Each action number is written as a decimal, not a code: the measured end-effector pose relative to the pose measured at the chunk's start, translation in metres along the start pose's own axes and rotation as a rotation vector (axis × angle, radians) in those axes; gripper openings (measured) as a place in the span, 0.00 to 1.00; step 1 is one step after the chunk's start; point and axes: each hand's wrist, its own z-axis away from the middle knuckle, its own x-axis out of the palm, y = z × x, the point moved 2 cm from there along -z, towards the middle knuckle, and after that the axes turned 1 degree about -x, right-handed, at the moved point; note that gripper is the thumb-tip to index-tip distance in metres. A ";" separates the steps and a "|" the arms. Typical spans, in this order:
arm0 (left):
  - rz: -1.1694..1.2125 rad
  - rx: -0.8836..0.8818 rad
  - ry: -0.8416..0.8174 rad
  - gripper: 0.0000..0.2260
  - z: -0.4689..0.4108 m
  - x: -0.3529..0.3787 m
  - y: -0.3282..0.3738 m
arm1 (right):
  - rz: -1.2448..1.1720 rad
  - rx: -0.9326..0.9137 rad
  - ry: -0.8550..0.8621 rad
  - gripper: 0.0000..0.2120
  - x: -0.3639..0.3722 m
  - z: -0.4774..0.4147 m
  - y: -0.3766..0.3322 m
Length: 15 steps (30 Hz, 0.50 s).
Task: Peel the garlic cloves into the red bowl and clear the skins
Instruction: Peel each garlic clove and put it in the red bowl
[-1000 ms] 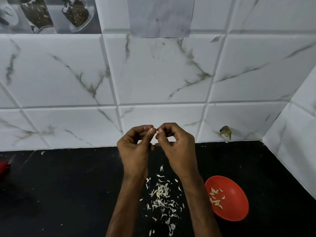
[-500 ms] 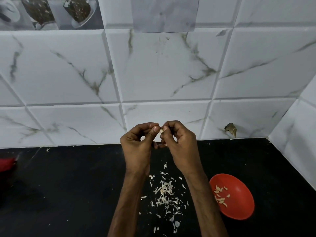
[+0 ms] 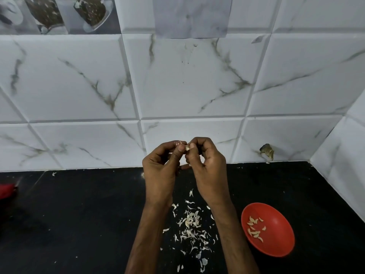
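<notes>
Above a black counter [image 3: 79,214], the left hand [image 3: 160,175] and right hand [image 3: 207,171] pinch one garlic clove [image 3: 187,148] between curled fingers. Loose skins [image 3: 190,226] lie beneath; peeled cloves sit in the red bowl [image 3: 280,240].

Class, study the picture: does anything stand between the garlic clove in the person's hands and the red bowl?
Nothing visible does. The small pale garlic clove is pinched between the left hand and right hand above the black countertop; the round red bowl sits uncovered on it, off to their right.

garlic clove [image 3: 187,148]: mostly hidden by fingers [image 3: 178,155] | red object [image 3: 7,191]: blurred, cut by left edge
</notes>
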 end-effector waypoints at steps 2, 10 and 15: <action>0.002 0.001 -0.016 0.05 0.001 0.000 0.001 | 0.024 -0.012 0.010 0.04 0.000 0.000 0.000; -0.060 0.027 -0.110 0.08 0.000 -0.004 0.002 | 0.104 -0.044 0.003 0.03 -0.001 0.001 0.002; -0.058 -0.008 -0.115 0.07 0.001 -0.005 0.001 | 0.350 -0.187 0.042 0.13 -0.004 0.000 0.006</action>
